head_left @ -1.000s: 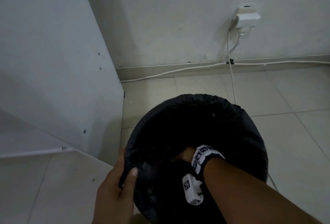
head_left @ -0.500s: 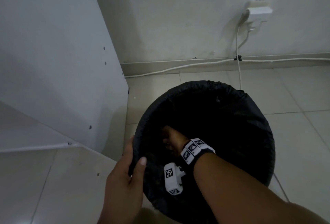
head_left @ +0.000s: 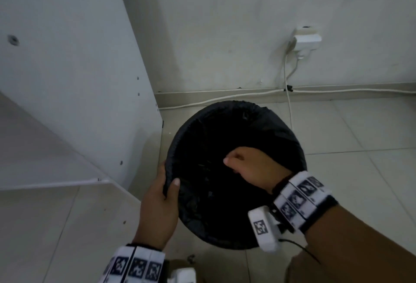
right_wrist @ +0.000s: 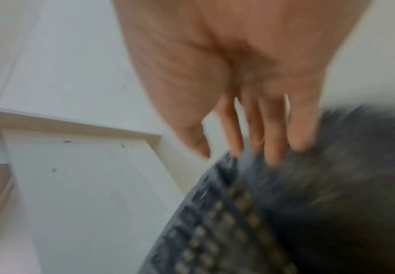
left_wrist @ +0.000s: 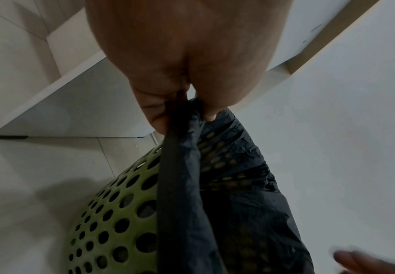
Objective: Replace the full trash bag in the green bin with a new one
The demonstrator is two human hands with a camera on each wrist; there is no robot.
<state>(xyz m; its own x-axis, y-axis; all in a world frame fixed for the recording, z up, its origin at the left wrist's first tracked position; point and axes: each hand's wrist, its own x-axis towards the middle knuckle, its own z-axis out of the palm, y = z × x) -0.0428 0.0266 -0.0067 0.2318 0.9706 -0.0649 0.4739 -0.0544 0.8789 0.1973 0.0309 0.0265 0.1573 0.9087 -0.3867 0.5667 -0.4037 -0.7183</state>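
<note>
A black trash bag [head_left: 238, 125] lines the round bin on the floor, its edge folded over the rim. The bin's green perforated wall [left_wrist: 107, 231] shows in the left wrist view. My left hand [head_left: 168, 183] grips the near-left rim, thumb inside and fingers outside, pinching the bag's edge [left_wrist: 182, 118]. My right hand [head_left: 245, 165] hovers over the bin's mouth, holding nothing. In the blurred right wrist view its fingers [right_wrist: 271, 140] point down, fairly straight, at the bag's folded edge [right_wrist: 238, 178]. The inside of the bag is too dark to read.
A white cabinet panel [head_left: 78, 80] stands close on the bin's left. Behind the bin, a white cable [head_left: 225, 100] runs along the skirting and up to a wall plug [head_left: 307, 39]. Tiled floor [head_left: 360, 158] spreads to the right.
My right hand has come up out of the bag's depth and now sits higher, toward the right of the opening. My left hand keeps its hold on the rim.
</note>
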